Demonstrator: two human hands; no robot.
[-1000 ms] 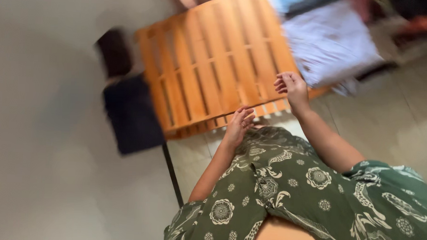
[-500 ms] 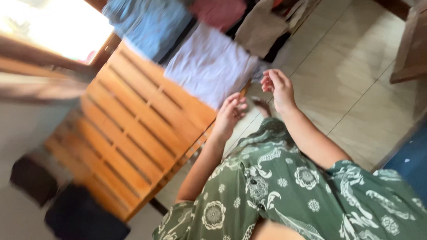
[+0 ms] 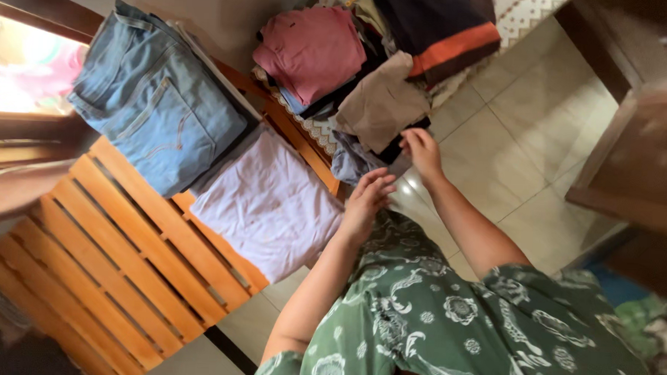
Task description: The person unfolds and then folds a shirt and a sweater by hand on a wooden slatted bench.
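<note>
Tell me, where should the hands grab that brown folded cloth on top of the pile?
Best guess: take the brown folded cloth by its lower edge, the one facing the person, just beyond the right hand. That edge hangs free over the pile of clothes, so fingers could slip underneath from the floor side. The left hand could support its other corner.

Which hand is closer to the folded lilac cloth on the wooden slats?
Left. The left hand is just beside the lilac cloth's near edge; the right hand is farther off, at the beige garment in the pile.
</note>
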